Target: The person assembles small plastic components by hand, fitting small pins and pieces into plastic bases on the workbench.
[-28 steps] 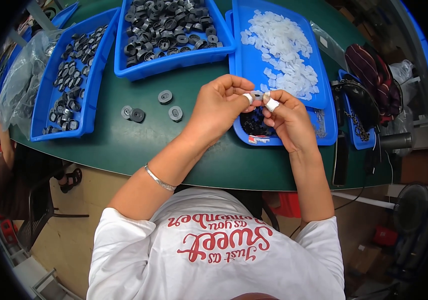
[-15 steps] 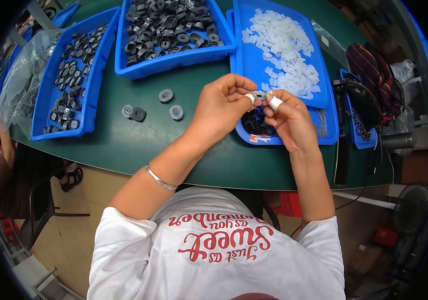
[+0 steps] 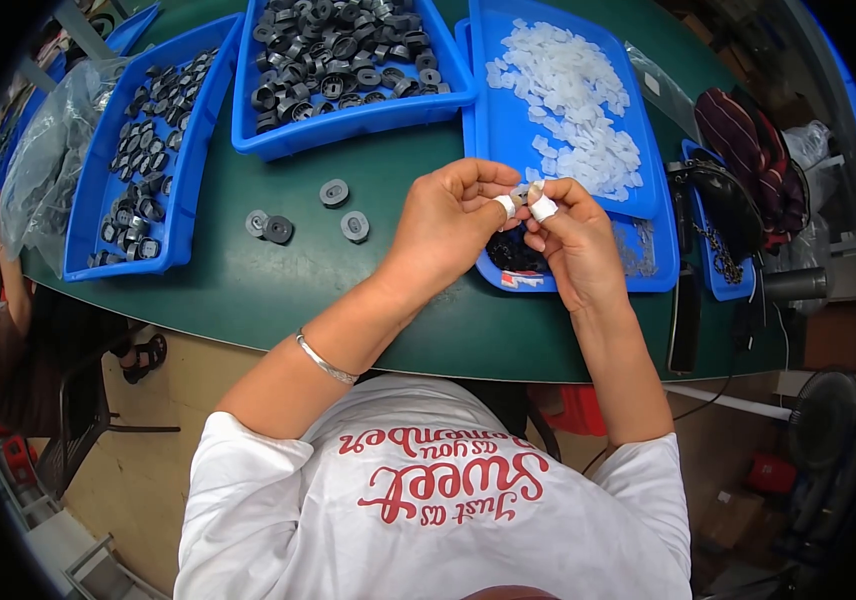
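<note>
My left hand (image 3: 440, 218) and my right hand (image 3: 588, 248) meet above the near end of a blue tray (image 3: 660, 240). Between their fingertips is a small grey oval part (image 3: 522, 192), mostly covered by the fingers. Both hands are closed in a pinch around it, with white wraps on finger or thumb tips. Small black pieces (image 3: 514, 252) lie in the tray just under the hands. Beyond them, a pile of translucent white flat pieces (image 3: 573, 100) rests on an upper blue tray (image 3: 493, 110).
Left of my hands, several grey oval parts (image 3: 334, 193) lie on the green table (image 3: 278, 290). One blue bin (image 3: 348, 128) holds many dark grey parts; another blue bin (image 3: 180, 215) stands farther left. At right are a black bag (image 3: 723, 205) and a fan (image 3: 823, 420).
Both hands shift slightly while still pinching the small part; the right fingers tilt a little over it. The loose oval parts on the table stay where they were.
</note>
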A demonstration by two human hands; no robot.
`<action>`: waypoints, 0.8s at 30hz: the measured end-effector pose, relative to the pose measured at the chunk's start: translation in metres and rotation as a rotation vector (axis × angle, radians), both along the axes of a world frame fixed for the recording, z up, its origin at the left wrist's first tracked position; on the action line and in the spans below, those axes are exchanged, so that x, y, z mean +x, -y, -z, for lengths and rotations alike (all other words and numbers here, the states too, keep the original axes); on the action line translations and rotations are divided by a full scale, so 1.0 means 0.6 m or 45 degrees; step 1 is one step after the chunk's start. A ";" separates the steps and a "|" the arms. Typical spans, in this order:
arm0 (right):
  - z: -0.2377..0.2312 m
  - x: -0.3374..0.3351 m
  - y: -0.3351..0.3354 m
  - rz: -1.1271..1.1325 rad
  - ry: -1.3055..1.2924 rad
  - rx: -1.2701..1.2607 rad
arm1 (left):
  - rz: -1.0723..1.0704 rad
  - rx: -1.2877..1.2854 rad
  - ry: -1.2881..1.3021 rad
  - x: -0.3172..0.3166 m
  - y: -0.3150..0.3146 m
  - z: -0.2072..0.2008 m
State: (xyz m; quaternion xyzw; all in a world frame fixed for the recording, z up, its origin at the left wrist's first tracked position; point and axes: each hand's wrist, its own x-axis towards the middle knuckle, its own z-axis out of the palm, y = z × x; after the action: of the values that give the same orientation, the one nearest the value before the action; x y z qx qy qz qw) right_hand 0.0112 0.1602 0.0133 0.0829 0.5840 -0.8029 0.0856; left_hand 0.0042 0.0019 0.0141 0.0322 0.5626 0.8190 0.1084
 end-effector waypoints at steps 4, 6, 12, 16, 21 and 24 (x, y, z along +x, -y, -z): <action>-0.002 0.003 0.008 0.000 -0.073 0.010 | 0.011 -0.022 0.012 -0.002 0.002 0.000; -0.002 0.004 0.009 0.007 -0.087 0.036 | 0.017 -0.027 0.015 -0.004 0.002 0.001; 0.000 0.004 0.002 -0.032 -0.108 0.073 | 0.055 0.072 0.113 -0.013 0.004 0.009; -0.008 0.005 0.002 -0.035 -0.115 0.145 | 0.059 0.057 0.126 -0.013 0.006 0.010; -0.010 0.004 -0.001 -0.065 -0.120 0.180 | 0.066 0.042 0.123 -0.014 0.007 0.010; -0.007 0.004 -0.001 -0.078 -0.107 0.193 | 0.065 0.048 0.114 -0.014 0.007 0.013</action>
State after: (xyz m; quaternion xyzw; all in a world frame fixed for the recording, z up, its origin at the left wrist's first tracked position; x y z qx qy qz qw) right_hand 0.0135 0.1606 0.0174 0.0375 0.6484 -0.7562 0.0792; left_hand -0.0041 -0.0025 0.0063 0.0119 0.5406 0.8271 0.1535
